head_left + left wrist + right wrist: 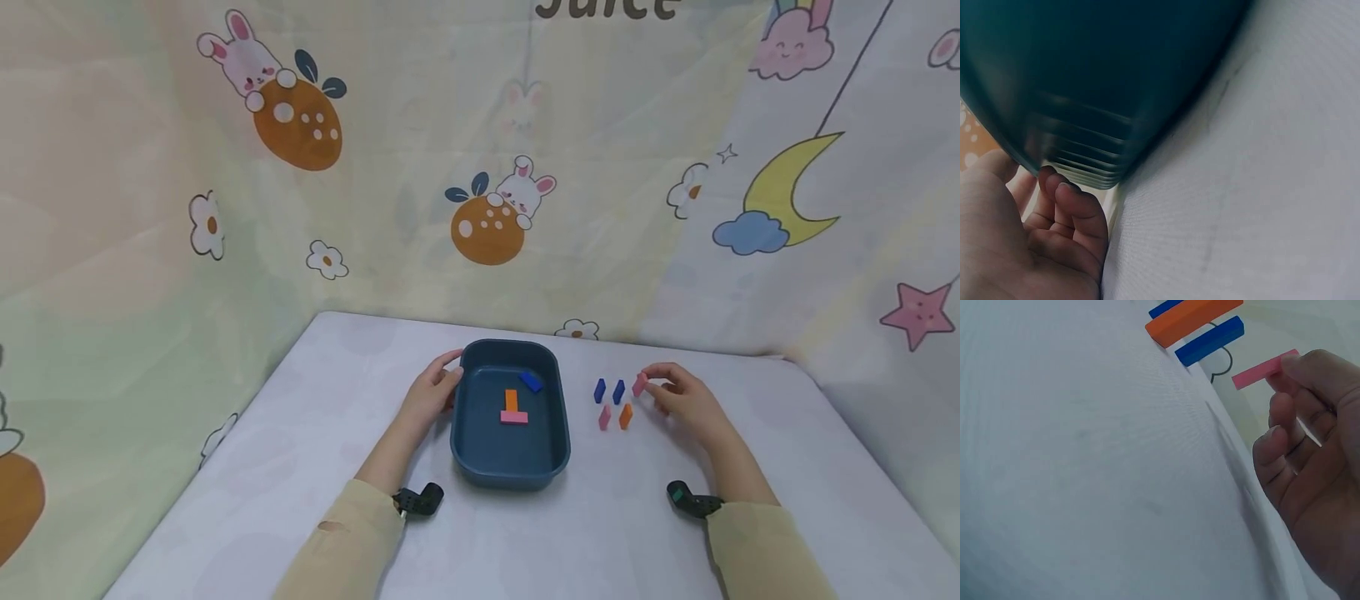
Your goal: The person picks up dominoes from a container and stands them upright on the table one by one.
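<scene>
A dark blue rectangular tray stands on the table. At its left rim is my left hand, thumb and bent fingers against the edge; in the left wrist view the fingers meet the ribbed outer wall. Inside the tray lie a blue block, an orange block and a pink block, the last two touching in a T. To the tray's right, my right hand pinches another pink block between thumb and fingertips. Whether that block touches the table is hard to tell.
Between tray and right hand, small blocks stand upright: two blue blocks, a pink block and an orange block. A white cloth covers the table. Printed fabric hangs behind and at the sides.
</scene>
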`<action>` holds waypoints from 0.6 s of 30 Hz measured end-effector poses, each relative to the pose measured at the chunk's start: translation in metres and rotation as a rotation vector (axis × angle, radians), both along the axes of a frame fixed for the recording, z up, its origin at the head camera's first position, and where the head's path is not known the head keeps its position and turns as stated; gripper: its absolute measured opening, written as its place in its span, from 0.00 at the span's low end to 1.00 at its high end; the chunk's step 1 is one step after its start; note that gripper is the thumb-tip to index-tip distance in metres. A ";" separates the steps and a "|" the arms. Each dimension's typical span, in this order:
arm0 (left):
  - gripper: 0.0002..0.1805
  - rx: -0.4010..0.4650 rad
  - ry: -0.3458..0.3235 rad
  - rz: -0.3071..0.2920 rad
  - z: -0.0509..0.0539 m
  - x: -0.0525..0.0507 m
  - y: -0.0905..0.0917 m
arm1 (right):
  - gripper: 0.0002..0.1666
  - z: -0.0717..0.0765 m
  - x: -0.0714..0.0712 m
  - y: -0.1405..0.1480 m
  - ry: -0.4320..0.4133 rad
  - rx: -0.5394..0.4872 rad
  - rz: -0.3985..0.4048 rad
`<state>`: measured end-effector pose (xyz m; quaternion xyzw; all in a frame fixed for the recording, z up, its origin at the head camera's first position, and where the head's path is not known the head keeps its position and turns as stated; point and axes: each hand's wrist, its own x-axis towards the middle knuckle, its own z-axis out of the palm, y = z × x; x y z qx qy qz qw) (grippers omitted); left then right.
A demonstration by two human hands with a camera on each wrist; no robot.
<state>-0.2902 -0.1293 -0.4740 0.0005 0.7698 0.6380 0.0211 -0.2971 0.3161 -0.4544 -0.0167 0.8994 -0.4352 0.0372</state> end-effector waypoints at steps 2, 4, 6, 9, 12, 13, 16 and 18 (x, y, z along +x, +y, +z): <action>0.20 0.003 0.004 -0.002 0.001 0.000 0.000 | 0.29 -0.003 -0.001 0.001 -0.014 0.011 -0.008; 0.21 0.006 0.006 -0.006 0.001 0.000 0.001 | 0.28 -0.006 -0.001 0.002 -0.020 0.019 -0.014; 0.21 0.009 0.010 -0.012 0.001 0.001 0.000 | 0.27 -0.008 -0.002 0.002 -0.022 0.025 -0.015; 0.21 0.013 0.009 -0.012 0.000 0.001 0.000 | 0.26 -0.010 -0.002 0.002 -0.009 0.025 -0.009; 0.21 0.017 0.006 -0.007 -0.001 0.000 -0.001 | 0.25 -0.011 -0.003 0.001 -0.003 0.030 0.001; 0.20 0.015 0.006 -0.007 -0.001 0.000 -0.001 | 0.24 -0.012 -0.003 0.001 -0.002 0.033 0.003; 0.20 0.018 0.009 -0.014 -0.002 0.000 -0.002 | 0.24 -0.014 -0.003 0.000 0.004 0.040 0.009; 0.20 0.019 0.013 -0.018 -0.002 0.000 -0.001 | 0.24 -0.015 -0.003 0.001 0.008 0.044 0.013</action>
